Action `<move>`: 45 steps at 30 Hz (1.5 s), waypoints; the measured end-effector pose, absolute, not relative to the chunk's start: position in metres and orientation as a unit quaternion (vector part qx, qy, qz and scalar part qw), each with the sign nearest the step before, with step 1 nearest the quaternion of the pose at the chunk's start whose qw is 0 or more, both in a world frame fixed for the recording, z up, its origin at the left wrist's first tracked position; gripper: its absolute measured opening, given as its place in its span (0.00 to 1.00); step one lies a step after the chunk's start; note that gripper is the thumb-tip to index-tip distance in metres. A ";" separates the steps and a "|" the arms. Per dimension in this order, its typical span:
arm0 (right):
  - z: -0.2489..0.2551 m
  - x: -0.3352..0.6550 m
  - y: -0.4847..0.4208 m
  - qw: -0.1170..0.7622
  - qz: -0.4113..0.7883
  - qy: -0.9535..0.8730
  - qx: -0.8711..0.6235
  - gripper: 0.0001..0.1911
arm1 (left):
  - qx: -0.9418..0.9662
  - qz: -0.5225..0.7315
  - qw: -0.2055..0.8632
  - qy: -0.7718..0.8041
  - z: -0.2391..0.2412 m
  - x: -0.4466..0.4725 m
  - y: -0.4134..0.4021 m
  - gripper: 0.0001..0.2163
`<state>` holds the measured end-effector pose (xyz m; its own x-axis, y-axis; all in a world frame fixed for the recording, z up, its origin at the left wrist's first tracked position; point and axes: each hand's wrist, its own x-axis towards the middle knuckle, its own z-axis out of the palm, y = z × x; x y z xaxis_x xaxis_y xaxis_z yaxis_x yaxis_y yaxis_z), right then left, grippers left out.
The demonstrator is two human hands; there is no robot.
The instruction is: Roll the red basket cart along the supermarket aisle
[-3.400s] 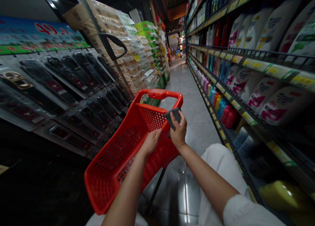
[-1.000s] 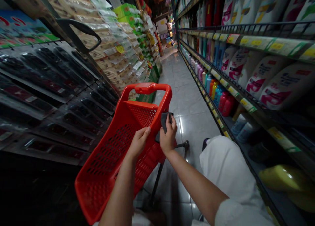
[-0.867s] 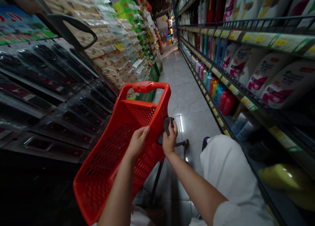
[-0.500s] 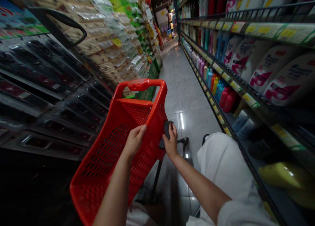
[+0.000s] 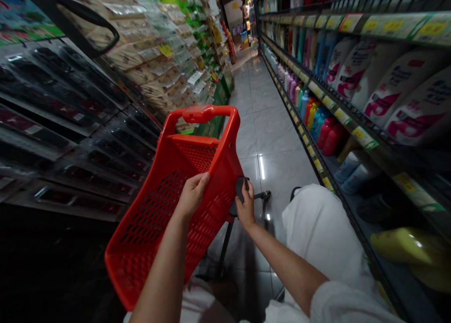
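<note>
A red plastic shopping cart (image 5: 218, 154) with perforated walls stands tilted in front of me. My left hand (image 5: 193, 194) is closed over the cart's near side rim, thumb on top. On the outside of the same wall, a dark grey plastic piece (image 5: 240, 188) sits above the cart's dark metal leg (image 5: 227, 245). Around that piece the fingers of my right hand (image 5: 246, 205) are closed; the palm side is partly hidden. The part of the cart's basket that shows holds nothing visible.
Shelves of shampoo bottles (image 5: 391, 88) line the right side. Packaged tissue stacks (image 5: 141, 46) and a rack of boxed goods (image 5: 70, 140) stand on the left. A tiled floor (image 5: 260, 107) runs between them. My bent knee (image 5: 313, 210) is at the lower right.
The view has shifted slightly, with the shelves on the right appearing a little higher. Both hands keep their holds, and the cart is nearly where it was.
</note>
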<state>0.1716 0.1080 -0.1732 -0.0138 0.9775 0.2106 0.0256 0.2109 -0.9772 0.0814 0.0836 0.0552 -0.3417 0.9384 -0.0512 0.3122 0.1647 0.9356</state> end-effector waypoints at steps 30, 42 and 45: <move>-0.023 0.175 0.143 0.624 0.275 -0.606 -0.410 0.31 | 0.494 0.477 0.323 0.651 0.049 0.090 0.095 0.24; -0.035 0.199 0.146 0.608 0.208 -0.655 -0.398 0.32 | 0.478 0.520 0.356 0.612 0.042 0.083 0.102 0.27; -0.044 0.200 0.130 0.569 0.188 -0.717 -0.356 0.34 | 0.480 0.531 0.348 0.605 0.043 0.082 0.102 0.29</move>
<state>0.1995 0.1302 -0.0444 -0.0994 0.7246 0.6820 0.2958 0.6759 -0.6750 0.0825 0.1024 0.0426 -0.2967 0.9507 0.0899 0.2123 -0.0261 0.9769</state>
